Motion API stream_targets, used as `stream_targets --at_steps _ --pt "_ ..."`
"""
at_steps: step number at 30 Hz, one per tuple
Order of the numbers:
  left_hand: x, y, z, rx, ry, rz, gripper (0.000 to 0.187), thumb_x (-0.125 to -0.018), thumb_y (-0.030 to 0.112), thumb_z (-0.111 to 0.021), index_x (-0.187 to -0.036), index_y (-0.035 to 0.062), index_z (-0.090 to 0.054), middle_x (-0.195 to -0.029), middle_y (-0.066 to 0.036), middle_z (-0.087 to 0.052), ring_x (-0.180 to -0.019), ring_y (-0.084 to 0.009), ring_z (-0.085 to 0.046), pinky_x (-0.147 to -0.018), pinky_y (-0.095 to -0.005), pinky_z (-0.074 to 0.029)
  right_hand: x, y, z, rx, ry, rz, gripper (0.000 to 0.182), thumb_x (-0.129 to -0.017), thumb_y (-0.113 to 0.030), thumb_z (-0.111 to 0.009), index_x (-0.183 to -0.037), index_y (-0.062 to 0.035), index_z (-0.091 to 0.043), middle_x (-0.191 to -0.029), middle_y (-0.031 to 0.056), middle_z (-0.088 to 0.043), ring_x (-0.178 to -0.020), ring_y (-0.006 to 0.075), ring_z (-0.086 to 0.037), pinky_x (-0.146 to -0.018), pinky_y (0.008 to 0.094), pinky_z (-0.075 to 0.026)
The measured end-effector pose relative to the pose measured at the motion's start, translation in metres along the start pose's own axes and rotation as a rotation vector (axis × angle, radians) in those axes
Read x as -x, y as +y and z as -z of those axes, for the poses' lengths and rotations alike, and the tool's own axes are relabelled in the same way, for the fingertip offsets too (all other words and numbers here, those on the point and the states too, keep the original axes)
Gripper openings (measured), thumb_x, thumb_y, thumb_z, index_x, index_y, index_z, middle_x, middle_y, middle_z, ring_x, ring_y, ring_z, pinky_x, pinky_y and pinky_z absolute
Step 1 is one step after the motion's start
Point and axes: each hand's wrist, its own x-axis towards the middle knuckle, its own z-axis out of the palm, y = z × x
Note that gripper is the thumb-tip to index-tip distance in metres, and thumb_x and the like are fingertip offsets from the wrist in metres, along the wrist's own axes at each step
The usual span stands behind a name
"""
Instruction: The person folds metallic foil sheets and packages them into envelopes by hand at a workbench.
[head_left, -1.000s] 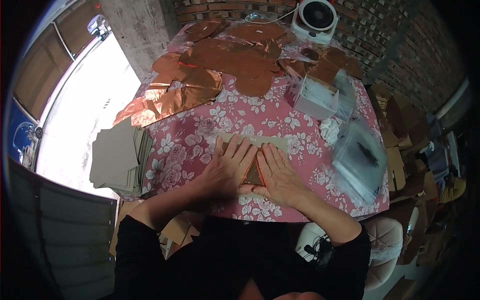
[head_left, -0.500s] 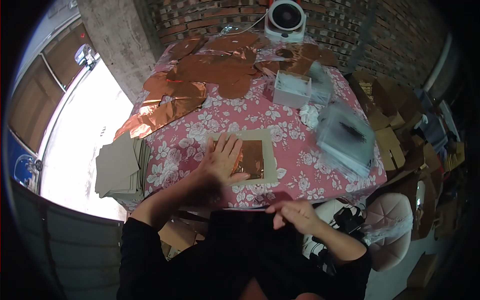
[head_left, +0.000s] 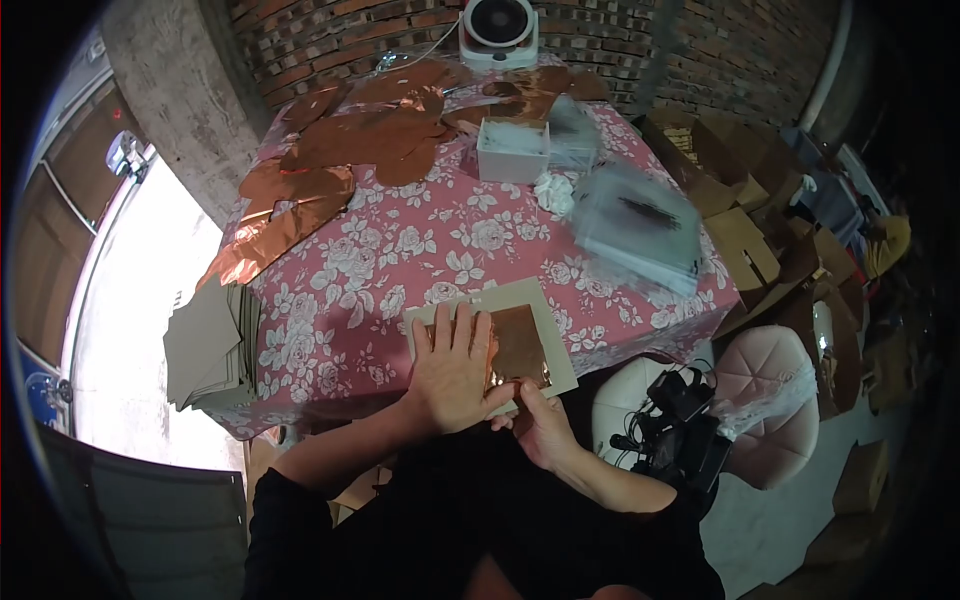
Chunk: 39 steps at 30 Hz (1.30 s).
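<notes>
A grey cardboard sheet (head_left: 515, 293) lies turned at a slant at the table's front edge, its near side reaching past the edge. On it rests a shiny copper-coloured foil square (head_left: 522, 340). My left hand (head_left: 450, 375) is pressed flat over the foil's left part and the cardboard, fingers spread. At the near edge my right hand (head_left: 545, 430) grips the cardboard, thumb on top and the other fingers underneath, partly hidden.
A stack of grey cardboard sheets (head_left: 208, 345) stands at the table's left corner. Copper foil pieces (head_left: 350, 145), a white box (head_left: 513, 152) and a pile of clear plastic sleeves (head_left: 640, 225) lie farther back. A chair (head_left: 765, 400) and several cartons (head_left: 735, 245) are at the right.
The cardboard with its foil has come toward my body and turned, with my left hand still flat on it. My right hand rose from below the table edge and took hold of the near edge.
</notes>
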Motion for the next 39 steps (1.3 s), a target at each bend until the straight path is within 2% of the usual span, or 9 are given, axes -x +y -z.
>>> stream_targets --at_steps 5,10,14,21,28,30,31,34,39 --pt "0.000 0.002 0.001 0.017 -0.024 0.013 0.094 -0.087 0.062 -0.053 -0.144 -0.0094 -0.030 -0.146 -0.031 -0.030 -0.134 -0.0490 -0.026 -0.104 -0.0702 -0.019 -0.005 -0.001 -0.011 -0.048 0.168 -0.007 0.030 -0.105 -0.032 -0.044 -0.116 -0.0055 -0.054 -0.097 0.0077 -0.065 -0.078 0.0178 -0.065 -0.063 0.0332 -0.056" --pt "0.000 0.002 0.000 0.008 -0.016 0.028 0.090 -0.089 0.059 -0.051 -0.144 -0.0092 -0.031 -0.146 -0.031 -0.029 -0.134 -0.0495 -0.026 -0.105 -0.0703 -0.019 -0.010 0.004 -0.008 -0.081 0.168 0.001 0.046 -0.106 -0.040 -0.027 -0.109 -0.0047 -0.057 -0.088 0.0096 -0.066 -0.072 0.0212 -0.063 -0.064 0.0375 -0.055" --pt "-0.001 0.002 0.001 0.053 -0.053 0.038 0.092 -0.092 0.061 -0.046 -0.145 -0.0123 -0.028 -0.147 -0.036 -0.028 -0.137 -0.0525 -0.023 -0.108 -0.0704 -0.013 -0.010 0.006 -0.010 -0.009 0.182 0.044 0.048 -0.106 -0.041 -0.027 -0.110 -0.0038 -0.057 -0.090 0.0101 -0.067 -0.071 0.0217 -0.063 -0.064 0.0377 -0.055" --pt "0.001 0.000 -0.005 0.010 -0.091 0.053 0.087 -0.093 0.055 -0.044 -0.148 -0.0095 -0.024 -0.152 -0.033 -0.023 -0.139 -0.0528 -0.020 -0.107 -0.0724 -0.015 -0.006 0.003 -0.029 0.009 0.168 0.113 0.020 -0.104 -0.021 -0.050 -0.106 -0.0038 -0.060 -0.088 0.0063 -0.066 -0.071 0.0132 -0.063 -0.059 0.0278 -0.055" --pt "-0.005 -0.001 0.009 0.114 -0.163 0.111 0.084 -0.096 0.053 -0.040 -0.149 -0.0100 -0.020 -0.152 -0.033 -0.022 -0.141 -0.0512 -0.018 -0.110 -0.0696 -0.009 -0.006 -0.006 -0.019 0.070 0.195 0.102 0.017 -0.102 -0.018 -0.053 -0.106 -0.0025 -0.059 -0.086 0.0066 -0.065 -0.068 0.0134 -0.063 -0.057 0.0283 -0.056" --pt "-0.021 -0.006 0.037 0.322 -0.335 0.133 0.081 -0.099 0.049 -0.035 -0.149 -0.0106 -0.015 -0.154 -0.035 -0.016 -0.145 -0.0509 -0.012 -0.115 -0.0635 -0.005 0.000 -0.018 -0.010 0.082 0.204 0.108 0.016 -0.101 -0.016 -0.054 -0.106 -0.0015 -0.059 -0.084 0.0073 -0.065 -0.068 0.0142 -0.063 -0.055 0.0290 -0.055" --pt "-0.026 -0.013 0.027 0.310 -0.131 0.100 0.080 -0.095 0.047 -0.049 -0.145 -0.0113 -0.028 -0.150 -0.033 -0.028 -0.139 -0.0497 -0.025 -0.113 -0.0640 -0.012 0.004 -0.025 -0.002 0.087 0.182 0.112 0.015 -0.100 -0.014 -0.054 -0.106 -0.0011 -0.058 -0.085 0.0074 -0.064 -0.067 0.0151 -0.063 -0.054 0.0298 -0.055" --pt "-0.061 -0.031 0.029 0.443 0.092 0.062 0.069 -0.091 0.040 -0.059 -0.136 -0.0104 -0.043 -0.141 -0.033 -0.041 -0.135 -0.0483 -0.034 -0.113 -0.0569 -0.022 0.018 -0.050 0.019 0.084 0.225 0.128 0.018 -0.099 -0.021 -0.059 -0.111 -0.0079 -0.056 -0.090 0.0039 -0.062 -0.072 0.0152 -0.063 -0.055 0.0320 -0.054" --pt "-0.151 -0.032 0.014 0.453 0.249 -0.100 0.038 -0.087 0.024 -0.063 -0.111 -0.0062 -0.063 -0.116 -0.027 -0.060 -0.114 -0.0426 -0.053 -0.101 -0.0482 -0.040 0.051 -0.095 0.061 0.046 0.466 0.336 0.033 -0.094 -0.027 -0.067 -0.119 -0.0125 -0.053 -0.098 0.0032 -0.062 -0.077 0.0155 -0.064 -0.055 0.0328 -0.054"
